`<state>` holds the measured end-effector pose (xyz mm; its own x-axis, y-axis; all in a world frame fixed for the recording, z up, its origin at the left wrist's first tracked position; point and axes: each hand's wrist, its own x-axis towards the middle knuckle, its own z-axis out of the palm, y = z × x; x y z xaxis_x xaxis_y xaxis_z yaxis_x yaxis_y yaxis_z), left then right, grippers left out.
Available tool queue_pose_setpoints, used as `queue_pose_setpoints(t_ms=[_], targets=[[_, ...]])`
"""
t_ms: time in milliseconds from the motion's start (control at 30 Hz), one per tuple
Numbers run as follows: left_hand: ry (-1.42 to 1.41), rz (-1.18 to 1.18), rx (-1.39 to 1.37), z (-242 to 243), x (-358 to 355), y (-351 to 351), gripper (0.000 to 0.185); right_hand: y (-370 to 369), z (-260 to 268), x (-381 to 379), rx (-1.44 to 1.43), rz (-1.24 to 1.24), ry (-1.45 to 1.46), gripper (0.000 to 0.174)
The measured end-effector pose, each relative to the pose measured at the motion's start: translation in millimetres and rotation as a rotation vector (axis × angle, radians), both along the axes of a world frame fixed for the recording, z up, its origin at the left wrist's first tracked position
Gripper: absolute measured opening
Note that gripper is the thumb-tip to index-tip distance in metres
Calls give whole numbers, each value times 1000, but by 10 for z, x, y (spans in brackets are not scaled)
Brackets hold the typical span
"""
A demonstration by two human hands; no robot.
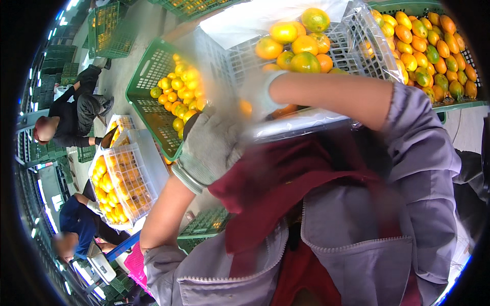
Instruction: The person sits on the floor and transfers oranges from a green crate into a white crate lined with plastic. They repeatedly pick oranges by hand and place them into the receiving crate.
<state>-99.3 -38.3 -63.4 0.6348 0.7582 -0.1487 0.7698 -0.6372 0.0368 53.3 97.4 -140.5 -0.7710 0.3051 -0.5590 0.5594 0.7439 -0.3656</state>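
My left hand (214, 143), in a grey knitted glove with its fingers bent, is at the near left corner of a pale plastic crate (239, 63). A dark, rounded thing (190, 124) shows at its edge; whether it is held is unclear. My right hand (262, 93), in a pale glove, reaches across the crate and is blurred; its fingers cannot be made out. Between the hands is an orange citrus fruit (245, 108). Clear plastic film (354, 42) and white paper (249, 25) line the crate, which holds several orange and green-tinged citrus fruits (305, 62).
Left of the crate stands a green crate of citrus (143, 86); another green crate (459, 104) of fruit stands right. Beyond the left one is a white crate of citrus (143, 151). Two people, one in black (63, 103), one in a blue shirt (72, 222), are at far left.
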Motion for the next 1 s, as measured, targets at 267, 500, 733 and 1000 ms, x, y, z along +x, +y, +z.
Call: queue_pose_setpoints(t_ms=[267, 500, 733, 1000], targets=[[-150, -68, -45, -146, 112, 128, 47, 165, -725, -275, -112, 16, 63, 65], [-18, 61, -187, -285, 526, 485, 35, 335, -442, 74, -85, 100, 70, 63], [58, 52, -148, -411, 546, 581, 61, 434, 272, 751, -54, 2, 246, 57], [11, 50, -116, -387, 578, 578, 57, 1269, 564, 3834, 683, -1326, 421, 33]])
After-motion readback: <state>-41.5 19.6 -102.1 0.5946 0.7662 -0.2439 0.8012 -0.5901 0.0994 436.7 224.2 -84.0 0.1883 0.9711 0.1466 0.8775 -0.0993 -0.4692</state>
